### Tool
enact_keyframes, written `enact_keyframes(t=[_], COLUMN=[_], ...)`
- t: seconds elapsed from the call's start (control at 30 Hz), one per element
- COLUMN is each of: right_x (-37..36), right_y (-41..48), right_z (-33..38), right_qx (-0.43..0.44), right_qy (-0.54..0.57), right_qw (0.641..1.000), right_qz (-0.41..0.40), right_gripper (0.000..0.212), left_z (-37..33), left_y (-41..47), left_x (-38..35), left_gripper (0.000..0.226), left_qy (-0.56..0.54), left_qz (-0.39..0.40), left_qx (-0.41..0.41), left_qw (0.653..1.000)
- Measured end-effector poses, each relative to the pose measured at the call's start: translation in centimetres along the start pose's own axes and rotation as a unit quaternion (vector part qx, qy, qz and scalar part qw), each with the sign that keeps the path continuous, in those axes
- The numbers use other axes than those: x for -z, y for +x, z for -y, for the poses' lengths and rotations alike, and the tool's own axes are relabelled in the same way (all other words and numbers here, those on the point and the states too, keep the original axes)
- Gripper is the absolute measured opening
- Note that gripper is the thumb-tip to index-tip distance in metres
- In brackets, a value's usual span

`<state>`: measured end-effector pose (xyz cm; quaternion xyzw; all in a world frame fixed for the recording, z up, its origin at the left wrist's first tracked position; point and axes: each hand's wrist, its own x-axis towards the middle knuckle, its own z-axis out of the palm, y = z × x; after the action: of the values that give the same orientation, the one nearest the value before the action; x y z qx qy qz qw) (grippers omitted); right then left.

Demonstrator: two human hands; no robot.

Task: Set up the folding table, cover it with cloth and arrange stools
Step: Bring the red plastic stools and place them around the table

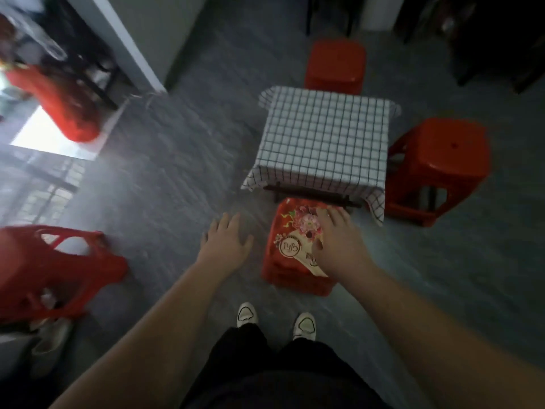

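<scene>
Stacked stools (56, 261) at the left edge are blurred and cut off; right hand (339, 246), fingers spread, overlaps the flowered stool (290, 231) beneath; left hand (225, 243) splayed, empty.

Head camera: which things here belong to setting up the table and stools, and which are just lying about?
Job: checked cloth over the folding table; floral stool under the right hand; right stool; far stool; left stool.
Lying about: pale shoe at lower left; blurred red object; dark furniture.
</scene>
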<state>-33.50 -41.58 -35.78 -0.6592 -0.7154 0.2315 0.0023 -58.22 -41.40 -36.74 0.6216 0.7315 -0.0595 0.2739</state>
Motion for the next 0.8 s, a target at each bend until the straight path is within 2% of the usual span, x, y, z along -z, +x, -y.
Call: enact_keyframes(t=[0.1,0.2,0.47,0.63,0.8], right_x=[2.6,3.8,2.4,-0.3,-5.5], right_y=[-2.6,-3.6,-4.3,-5.2,-6.7], right_z=[4.2,8.6,23.1,34.0,47.1], right_qx=[0.05,0.098,0.255,0.33,0.388], right_qy=[0.006,-0.003,-0.053,-0.091,-0.105], right_qw=[0.999,0.995,0.965,0.939,0.915], right_qz=[-0.019,-0.034,0.008,0.028,0.033], right_gripper=[0.073,0.071,0.072,0.073,0.074], left_z=[2.3,5.5,15.2,24.2,36.7], left_y=[-5.1,-9.0,-15.1,-18.7,-24.0], left_x=[3.3,5.5,8.9,9.2,11.1], left_gripper=[0.071,0.073,0.072,0.071,0.071], left_qy=[-0.018,-0.024,-0.069,-0.111,-0.132], left_qz=[-0.063,-0.085,-0.181,-0.195,-0.203], left_qx=[0.018,0.054,0.136,0.22,0.306], left_qw=[0.998,0.995,0.972,0.949,0.921])
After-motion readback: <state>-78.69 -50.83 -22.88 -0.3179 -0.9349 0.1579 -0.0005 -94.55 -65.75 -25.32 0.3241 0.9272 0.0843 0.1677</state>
